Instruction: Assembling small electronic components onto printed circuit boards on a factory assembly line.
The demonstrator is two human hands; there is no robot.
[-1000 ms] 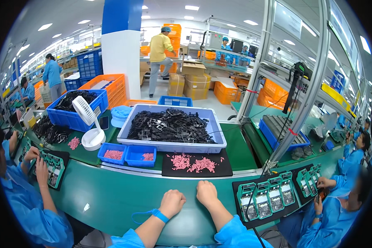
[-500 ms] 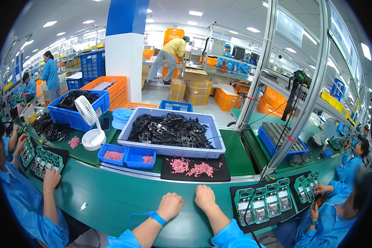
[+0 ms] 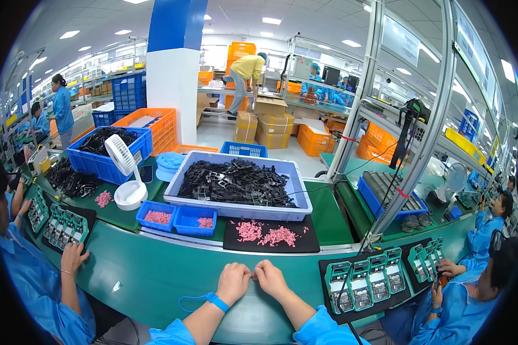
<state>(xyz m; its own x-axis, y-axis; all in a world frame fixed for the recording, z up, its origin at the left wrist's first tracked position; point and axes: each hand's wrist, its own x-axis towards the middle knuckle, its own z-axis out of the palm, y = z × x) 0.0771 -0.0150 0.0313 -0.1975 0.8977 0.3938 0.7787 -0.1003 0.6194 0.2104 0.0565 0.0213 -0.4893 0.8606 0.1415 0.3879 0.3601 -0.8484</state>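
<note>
Both hands, left hand (image 3: 233, 282) and right hand (image 3: 269, 278), rest loosely curled, fingertips touching, on the green conveyor belt (image 3: 155, 276), seemingly holding nothing, just short of the pink parts (image 3: 269, 234) on the black mat (image 3: 305, 244).

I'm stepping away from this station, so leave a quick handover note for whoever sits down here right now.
Left hand and right hand: both rest loosely closed on the green belt, fingertips meeting; whether they pinch anything is too small to tell.
Pink parts lie on the black mat just ahead; black parts fill the grey bin behind it.
More pink parts sit in two small blue trays, front left.
Done or left: cannot be judged from this view.
</note>
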